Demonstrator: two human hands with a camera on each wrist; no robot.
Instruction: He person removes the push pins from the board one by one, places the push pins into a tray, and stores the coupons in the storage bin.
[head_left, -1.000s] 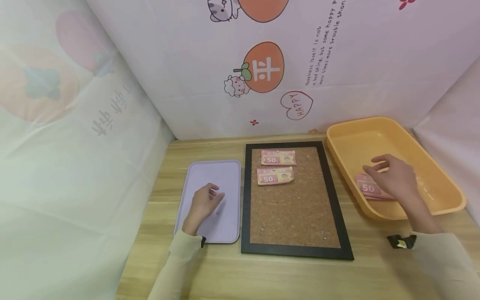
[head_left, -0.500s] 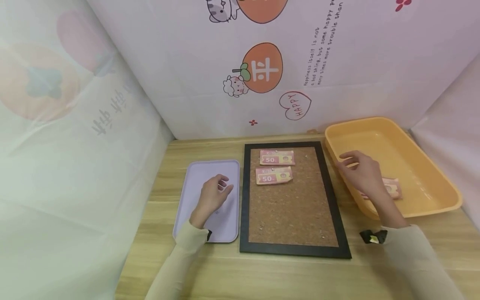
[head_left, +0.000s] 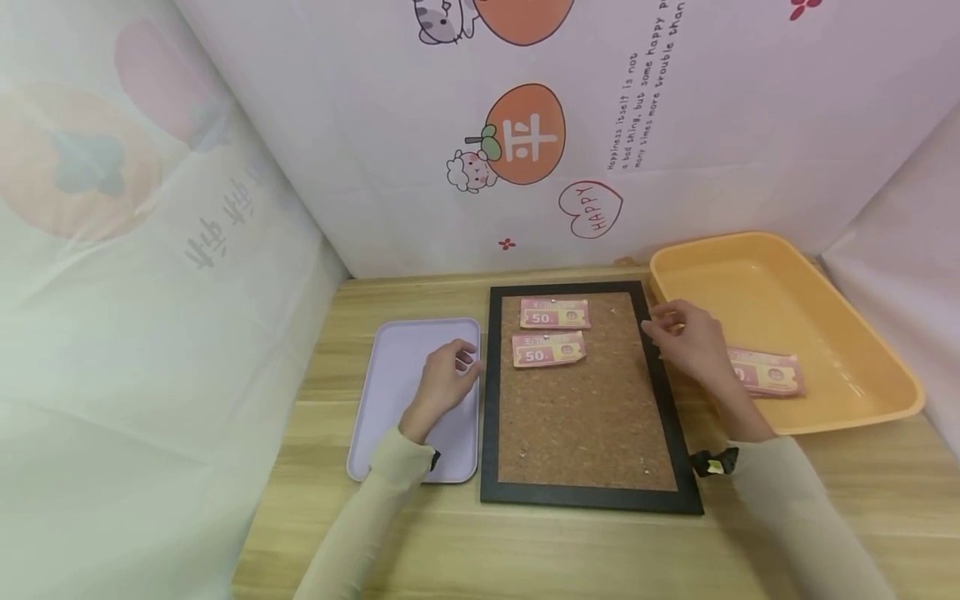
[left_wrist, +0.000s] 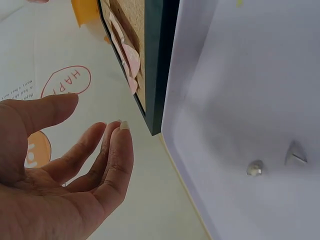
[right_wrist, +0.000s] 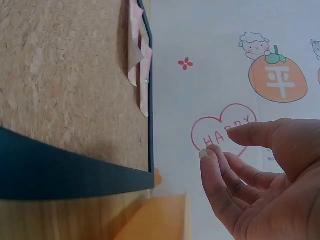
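Observation:
The left hand (head_left: 444, 385) hovers over the right side of the lilac tray (head_left: 386, 400), fingers loosely bent and holding nothing; its wrist view shows a gap between thumb (left_wrist: 55, 109) and fingers. Above the right edge of the black-framed cork board (head_left: 585, 417) is the right hand (head_left: 693, 346), empty, thumb and fingers apart. Two pink coupons, an upper one (head_left: 555, 314) and a lower one (head_left: 548, 349), are fixed near the board's top. Two small metal pieces, one (left_wrist: 255, 168) beside another (left_wrist: 296, 154), lie in the tray.
At the right stands a yellow bin (head_left: 780, 292) with pink coupons (head_left: 768, 372) inside, partly behind the right hand. Small pins (head_left: 647, 471) sit near the board's corners. Printed cloth (head_left: 420, 217) hangs behind the wooden table (head_left: 525, 554) and at both sides.
The right hand has moved left, from over the coupons in the bin to the board's right edge. The left hand has shifted right and slightly up across the tray.

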